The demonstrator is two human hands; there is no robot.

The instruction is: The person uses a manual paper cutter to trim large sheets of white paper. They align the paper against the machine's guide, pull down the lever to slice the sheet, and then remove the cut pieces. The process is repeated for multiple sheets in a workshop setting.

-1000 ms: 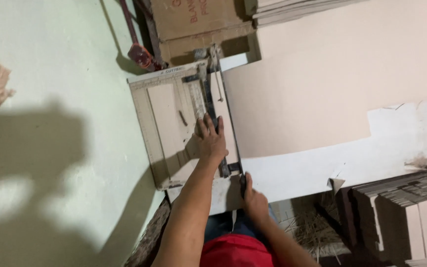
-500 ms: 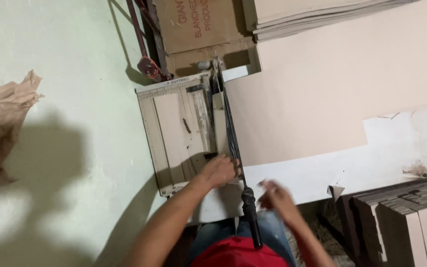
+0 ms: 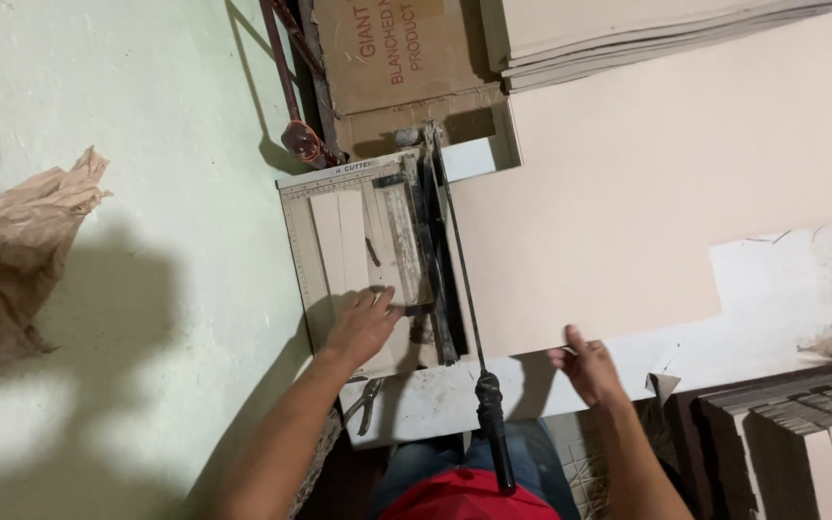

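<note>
While the guillotine paper cutter (image 3: 368,260) sits on the pale floor against a cardboard box (image 3: 387,58), the left hand (image 3: 366,325) lies flat on its bed, fingers slightly spread over the cut strips (image 3: 341,241). To the right, the right hand (image 3: 585,366) grips the near edge of the large beige sheet (image 3: 647,183), thumb on top. Between the hands, the blade arm's black handle (image 3: 493,433) stands raised and free. Pliers (image 3: 368,400) lie near the cutter's near-left corner; crumpled brown paper (image 3: 16,250) lies far left.
</note>
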